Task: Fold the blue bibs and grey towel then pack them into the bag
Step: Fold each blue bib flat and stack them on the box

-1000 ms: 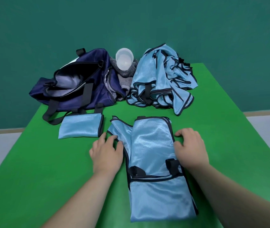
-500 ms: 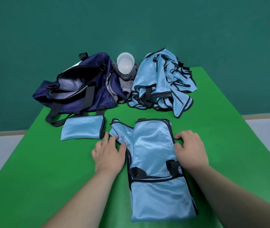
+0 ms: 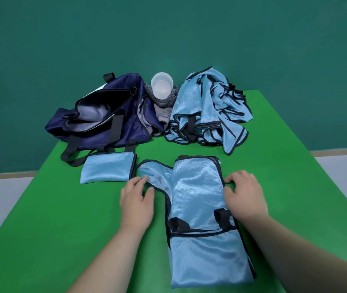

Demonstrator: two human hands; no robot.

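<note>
A light blue bib [image 3: 198, 210] with black trim lies lengthwise in front of me, half folded, one strap flap sticking out to the left. My left hand [image 3: 136, 199] pinches that flap's edge between thumb and fingers. My right hand [image 3: 244, 197] grips the bib's right edge with curled fingers. A small folded bib [image 3: 107, 171] lies to the left. Behind it sits the open navy bag [image 3: 105, 117]. The grey towel [image 3: 162, 111] is bunched between the bag and a heap of unfolded blue bibs [image 3: 208, 111].
A white plastic cup [image 3: 161, 85] lies on top of the grey towel, its mouth facing me. Everything rests on a green table [image 3: 62, 218] against a teal wall; the table's edges slant away on both sides, with grey floor beyond.
My left hand has gone from lying flat beside the bib to pinching the left flap's edge. My right hand stays on the right edge. The view has tilted slightly.
</note>
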